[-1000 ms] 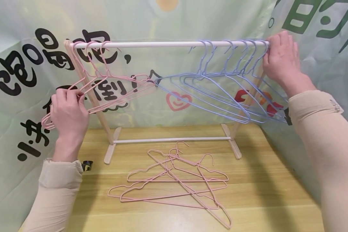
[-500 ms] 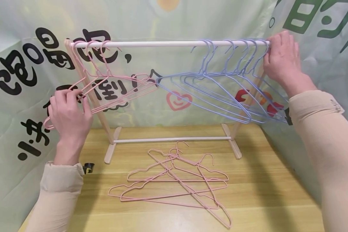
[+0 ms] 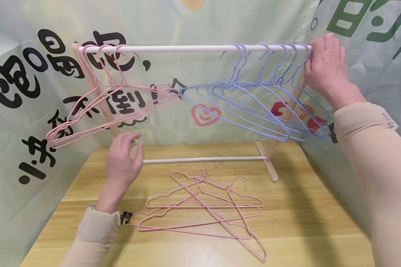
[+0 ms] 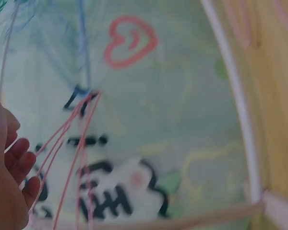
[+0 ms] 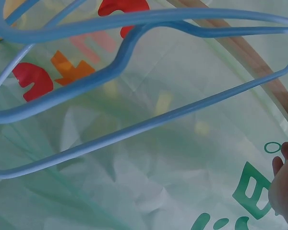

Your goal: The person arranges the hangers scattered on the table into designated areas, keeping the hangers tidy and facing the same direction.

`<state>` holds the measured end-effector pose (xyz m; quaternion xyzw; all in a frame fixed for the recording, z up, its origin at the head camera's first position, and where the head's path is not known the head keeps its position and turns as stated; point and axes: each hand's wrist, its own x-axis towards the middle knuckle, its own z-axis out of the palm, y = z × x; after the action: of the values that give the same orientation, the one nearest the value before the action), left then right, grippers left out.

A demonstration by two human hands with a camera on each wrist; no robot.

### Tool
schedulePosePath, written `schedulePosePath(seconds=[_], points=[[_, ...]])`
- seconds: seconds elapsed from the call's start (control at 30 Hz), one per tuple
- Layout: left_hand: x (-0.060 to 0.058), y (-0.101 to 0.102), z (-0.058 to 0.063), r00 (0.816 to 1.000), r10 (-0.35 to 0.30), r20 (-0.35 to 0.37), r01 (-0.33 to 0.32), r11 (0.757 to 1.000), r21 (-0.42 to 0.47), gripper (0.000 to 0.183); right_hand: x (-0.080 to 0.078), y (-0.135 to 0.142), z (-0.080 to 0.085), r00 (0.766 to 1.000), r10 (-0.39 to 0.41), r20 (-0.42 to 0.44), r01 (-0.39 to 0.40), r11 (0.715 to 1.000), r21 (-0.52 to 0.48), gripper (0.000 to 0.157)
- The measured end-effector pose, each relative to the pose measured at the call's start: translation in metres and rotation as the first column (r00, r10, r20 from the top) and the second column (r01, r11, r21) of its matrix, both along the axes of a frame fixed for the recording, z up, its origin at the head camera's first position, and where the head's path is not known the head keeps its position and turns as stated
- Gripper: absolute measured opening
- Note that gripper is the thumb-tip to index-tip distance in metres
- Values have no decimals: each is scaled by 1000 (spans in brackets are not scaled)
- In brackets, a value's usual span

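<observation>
In the head view, my right hand (image 3: 328, 70) grips the upper right end of a clothes rack with a white rod (image 3: 187, 48) and wooden posts. My left hand (image 3: 123, 157) hangs in the air in front of the left post, fingers loosely bent and holding nothing. Just above it, pink wire hangers (image 3: 122, 81) dangle from the rod's left end. Several blue wire hangers (image 3: 233, 83) hang at the right, beside my right hand. In the left wrist view, the fingers of the left hand (image 4: 9, 167) are apart from the pink wires.
Several pink hangers (image 3: 204, 207) lie overlapped on the wooden table (image 3: 173, 252) in front of the rack. A lower white bar (image 3: 204, 159) joins the rack's feet. Printed cloth (image 3: 194, 29) stands behind and at both sides.
My left hand has let go of the hanging pink hangers' left ends and moved down and to the right. The right hand stays on the rack's end.
</observation>
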<state>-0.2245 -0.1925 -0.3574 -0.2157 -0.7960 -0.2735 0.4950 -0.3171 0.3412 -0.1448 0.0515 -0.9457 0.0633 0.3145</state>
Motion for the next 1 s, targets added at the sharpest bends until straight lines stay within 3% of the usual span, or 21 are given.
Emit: schedulePosePath(seconds=[0.13, 0.27, 0.47, 0.63, 0.8, 1.0], points=[[-6, 19, -20, 986, -143, 86, 150, 985, -88, 27, 2, 1, 0, 1000, 0, -6, 0, 1000, 1, 37], [-12, 37, -37, 948, -225, 226, 269, 945, -185, 29, 4, 1, 0, 1000, -3, 1, 3, 1000, -4, 37], [-19, 58, -61, 861, -216, 461, 381, 874, -302, 35, 6, 1, 0, 1000, -4, 11, 4, 1000, -14, 36], [-28, 71, -83, 787, -194, 586, 465, 811, -355, 37, 4, 3, 0, 1000, 5, -9, -5, 1000, -8, 35], [-39, 80, -103, 740, -197, 643, 539, 746, -391, 41, 3, 4, -1, 1000, 12, -21, -12, 1000, -4, 34], [-45, 84, -115, 703, -195, 683, 599, 681, -421, 44, 3, 4, -2, 1000, 7, -17, -7, 1000, 8, 33]])
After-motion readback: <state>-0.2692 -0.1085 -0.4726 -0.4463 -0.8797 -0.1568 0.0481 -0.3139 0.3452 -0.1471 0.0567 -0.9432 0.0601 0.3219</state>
